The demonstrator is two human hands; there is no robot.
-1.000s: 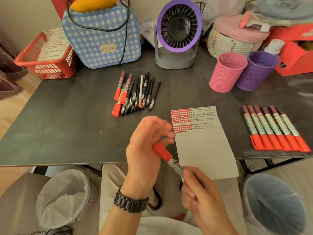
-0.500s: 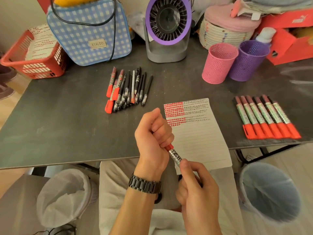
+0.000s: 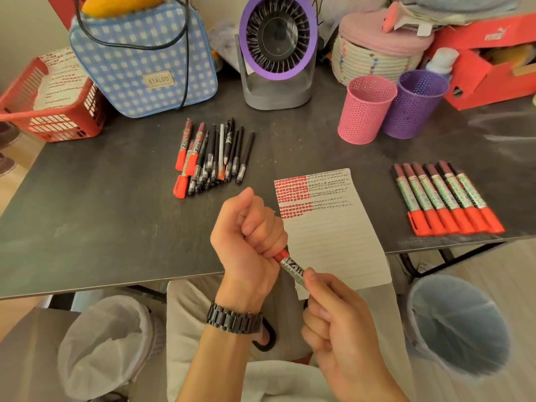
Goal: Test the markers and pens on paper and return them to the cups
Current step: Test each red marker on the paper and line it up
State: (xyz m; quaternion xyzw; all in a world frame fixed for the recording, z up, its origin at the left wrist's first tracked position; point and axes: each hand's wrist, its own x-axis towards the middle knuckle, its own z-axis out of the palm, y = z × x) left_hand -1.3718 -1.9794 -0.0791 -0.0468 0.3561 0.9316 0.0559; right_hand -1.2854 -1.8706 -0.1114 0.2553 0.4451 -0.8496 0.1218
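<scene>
Presently gripping marker [image 3: 291, 266] by its red cap in closed left hand [image 3: 249, 242], pinching barrel between fingertips of right hand [image 3: 342, 323], just above near corner of paper [image 3: 333, 242], well apart from cups [image 3: 366, 111]. Judged light, stiff, smooth plastic; snug cap likely. Best to hold mid-barrel, pull straight, avoid twisting slip.
</scene>
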